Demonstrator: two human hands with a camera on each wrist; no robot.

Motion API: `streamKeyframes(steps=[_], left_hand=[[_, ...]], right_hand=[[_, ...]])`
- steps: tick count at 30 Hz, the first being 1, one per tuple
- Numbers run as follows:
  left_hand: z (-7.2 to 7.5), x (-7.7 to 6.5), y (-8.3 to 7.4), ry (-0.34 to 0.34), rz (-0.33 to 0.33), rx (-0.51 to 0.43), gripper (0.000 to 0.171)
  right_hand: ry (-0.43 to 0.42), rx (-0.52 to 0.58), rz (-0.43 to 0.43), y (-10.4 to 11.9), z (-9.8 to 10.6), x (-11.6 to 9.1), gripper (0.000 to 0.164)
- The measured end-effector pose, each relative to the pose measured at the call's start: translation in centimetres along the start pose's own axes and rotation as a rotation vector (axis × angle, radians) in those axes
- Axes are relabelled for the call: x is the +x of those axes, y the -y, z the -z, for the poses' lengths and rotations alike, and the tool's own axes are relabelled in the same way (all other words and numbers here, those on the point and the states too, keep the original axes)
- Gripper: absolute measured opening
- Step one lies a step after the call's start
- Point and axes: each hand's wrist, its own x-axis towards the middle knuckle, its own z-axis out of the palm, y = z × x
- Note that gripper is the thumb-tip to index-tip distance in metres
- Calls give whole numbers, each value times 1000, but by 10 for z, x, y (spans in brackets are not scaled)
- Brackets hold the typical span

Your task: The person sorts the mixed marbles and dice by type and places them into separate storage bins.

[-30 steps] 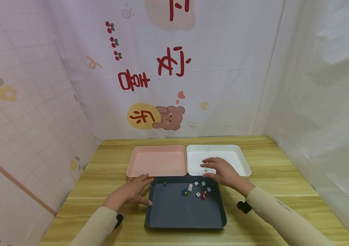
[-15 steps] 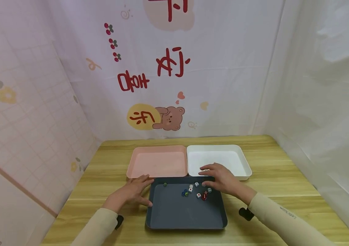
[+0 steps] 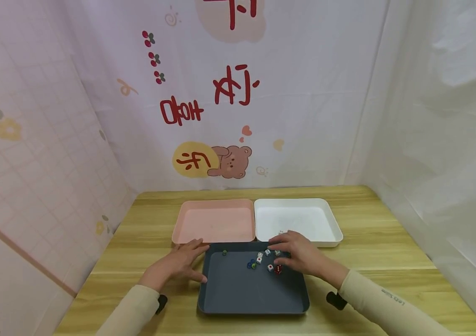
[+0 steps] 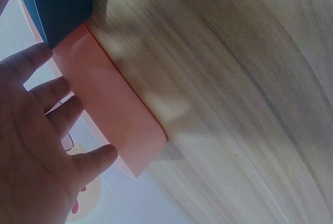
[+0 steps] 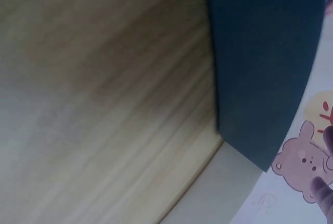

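Observation:
A dark grey tray (image 3: 246,291) holds several dice and small round pieces. White dice (image 3: 270,268) and red dice (image 3: 278,269) lie toward its right side, with small blue pieces (image 3: 249,265) beside them. Near the back left corner is a green round piece (image 3: 224,252). My right hand (image 3: 300,254) reaches over the tray's right side, thumb and fingers apart, hiding some of the dice. At the left rim my left hand (image 3: 175,263) rests with fingers spread; in the left wrist view its fingertips (image 4: 39,52) are by the tray's corner.
Behind the dark tray stand a pink tray (image 3: 217,219) and, to its right, a white tray (image 3: 311,219) with a white die (image 3: 281,232) near its front edge. All are on a wooden table (image 3: 137,261). Printed cloth (image 3: 305,116) hangs behind and at both sides.
My right hand has moved back from the white tray's front edge, down over the dice at the dark tray's right side. My left hand has stayed at the left rim.

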Motion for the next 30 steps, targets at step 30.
streamKeyframes(steps=[30], left_hand=[[-2, 0, 1, -2, 4, 0, 94]], right_hand=[[106, -46, 11, 1, -21, -17, 25]])
